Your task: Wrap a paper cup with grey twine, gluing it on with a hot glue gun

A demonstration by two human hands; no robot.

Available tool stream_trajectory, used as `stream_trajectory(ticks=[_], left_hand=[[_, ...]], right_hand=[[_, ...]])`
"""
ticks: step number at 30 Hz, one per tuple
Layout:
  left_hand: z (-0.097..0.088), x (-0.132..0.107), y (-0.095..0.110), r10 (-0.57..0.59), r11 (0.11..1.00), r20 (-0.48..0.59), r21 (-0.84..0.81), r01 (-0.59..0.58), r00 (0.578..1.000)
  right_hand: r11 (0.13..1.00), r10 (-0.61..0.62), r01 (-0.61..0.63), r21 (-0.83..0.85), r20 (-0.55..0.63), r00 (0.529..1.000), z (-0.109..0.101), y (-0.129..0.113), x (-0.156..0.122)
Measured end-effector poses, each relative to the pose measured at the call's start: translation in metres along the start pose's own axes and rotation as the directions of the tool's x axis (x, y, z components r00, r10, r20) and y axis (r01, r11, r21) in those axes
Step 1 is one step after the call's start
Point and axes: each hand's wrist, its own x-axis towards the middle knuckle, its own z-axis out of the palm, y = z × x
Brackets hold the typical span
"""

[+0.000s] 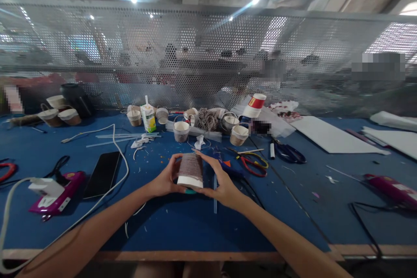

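Note:
Between my two hands is a paper cup wrapped in brownish-grey cord, with a white band left bare at the end nearer to me. My left hand curls round its left side, thumb at the lower edge. On the other side, my right hand grips it with fingers at the upper edge and thumb below. A small teal patch shows under the cup; what it is I cannot tell. Just beyond lie a crumpled white scrap and a blue glue gun. A clear glue stick lies by my right hand.
Several small cord-wrapped buckets, a bundle of cord and a drink carton stand along the back. Left are a phone and a purple power strip. Red-yellow pliers, scissors and white sheets lie right.

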Motion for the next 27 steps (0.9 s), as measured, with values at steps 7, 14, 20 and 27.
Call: stream_trajectory(ticks=[7,14,20,27], left_hand=[[-0.001,-0.004,0.003,0.158,0.857,0.005,0.495,-0.140,0.987],[-0.005,-0.001,-0.002,0.273,0.740,-0.166,0.665,-0.097,0.948],[-0.012,0.000,-0.001,0.518,0.559,-0.252,0.823,-0.100,0.817],[-0.014,0.001,-0.002,0.750,0.388,-0.095,0.865,-0.320,0.654]], right_hand=[[1.000,0.016,-0.016,-0.013,-0.006,1.000,0.004,0.008,-0.001],[0.995,-0.002,0.004,-0.100,0.011,1.000,0.000,0.006,0.001],[0.843,0.174,-0.198,-0.500,-0.094,0.980,-0.048,0.015,0.005],[0.714,0.526,-0.317,-0.624,0.180,0.831,-0.084,0.026,0.001]])
